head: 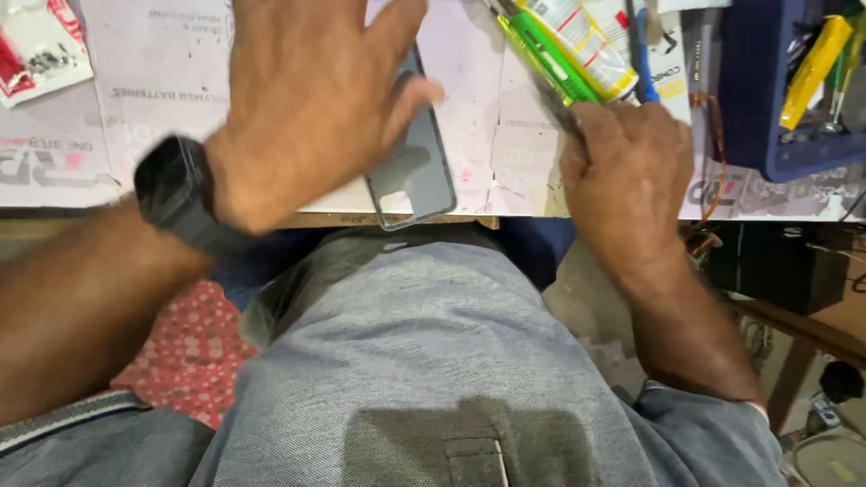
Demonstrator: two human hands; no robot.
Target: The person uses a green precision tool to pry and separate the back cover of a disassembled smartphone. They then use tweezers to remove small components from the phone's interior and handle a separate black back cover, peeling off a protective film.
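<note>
Grey shirt [433,361] filled the foreground; left hand [298,99], fingers spread wide, pinned the grey phone case [417,167] at the tabletop [505,135] edge while right hand [627,171] gripped a green tool [541,50]

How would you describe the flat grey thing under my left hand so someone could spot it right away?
Start at the pale paper-covered worktop and follow its near edge to the middle. There, partly under the left hand with the black watch, lies a flat dark grey phone back panel, its lower corner at the table edge. Unlike the bright green and yellow tools near the right hand, it is plain, thin and rounded-cornered.
</note>
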